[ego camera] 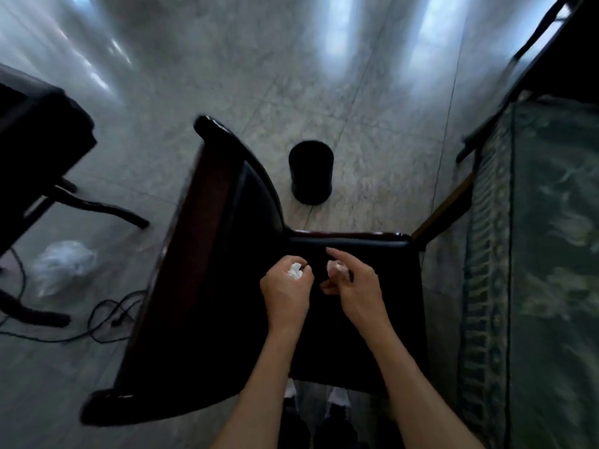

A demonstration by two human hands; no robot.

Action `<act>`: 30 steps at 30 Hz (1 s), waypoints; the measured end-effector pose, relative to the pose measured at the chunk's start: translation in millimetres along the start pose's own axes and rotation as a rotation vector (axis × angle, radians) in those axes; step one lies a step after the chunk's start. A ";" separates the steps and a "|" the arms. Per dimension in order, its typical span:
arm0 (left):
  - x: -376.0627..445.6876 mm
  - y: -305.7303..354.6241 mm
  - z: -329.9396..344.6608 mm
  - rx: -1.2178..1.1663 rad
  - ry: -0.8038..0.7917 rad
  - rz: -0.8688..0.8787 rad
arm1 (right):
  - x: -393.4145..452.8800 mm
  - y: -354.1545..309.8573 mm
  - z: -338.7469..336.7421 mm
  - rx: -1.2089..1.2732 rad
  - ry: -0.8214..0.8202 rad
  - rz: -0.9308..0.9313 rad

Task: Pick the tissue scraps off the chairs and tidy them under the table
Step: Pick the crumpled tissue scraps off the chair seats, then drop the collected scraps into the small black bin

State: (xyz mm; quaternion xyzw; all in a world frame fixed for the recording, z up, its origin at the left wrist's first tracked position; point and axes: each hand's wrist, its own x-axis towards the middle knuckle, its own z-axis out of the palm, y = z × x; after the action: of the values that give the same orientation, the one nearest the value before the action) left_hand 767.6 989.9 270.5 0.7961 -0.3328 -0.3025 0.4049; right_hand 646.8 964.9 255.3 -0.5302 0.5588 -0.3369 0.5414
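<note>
A dark wooden chair (207,286) with a black seat stands right below me, its curved backrest to the left. Over the seat, my left hand (287,291) is closed around a crumpled white tissue scrap (295,271). My right hand (351,286) pinches another pale tissue scrap (335,267) between thumb and fingers, the index finger pointing forward. Both hands hover close together above the seat's far part. The table (551,222) with a green patterned cloth runs along the right edge.
A black round bin (311,171) stands on the marble floor beyond the chair. Another dark chair (39,150) is at the left, with a crumpled clear plastic bag (61,267) and black cables (107,315) on the floor beside it.
</note>
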 end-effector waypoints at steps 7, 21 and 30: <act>10.7 90.4 -81.3 0.039 0.067 0.268 | -3.2 -113.6 12.3 -0.001 0.009 -0.139; 146.6 105.7 -282.8 0.109 0.012 0.506 | 15.1 -251.5 189.5 -0.174 0.273 -0.276; 231.0 84.6 -374.9 0.042 -0.087 0.540 | 28.4 -303.4 303.9 -0.358 0.385 -0.314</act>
State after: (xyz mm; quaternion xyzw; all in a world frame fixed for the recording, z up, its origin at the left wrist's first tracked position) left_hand 1162.6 939.0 476.5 0.6731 -0.5564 -0.2105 0.4394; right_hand 1012.6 933.9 479.9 -0.6234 0.6129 -0.4070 0.2648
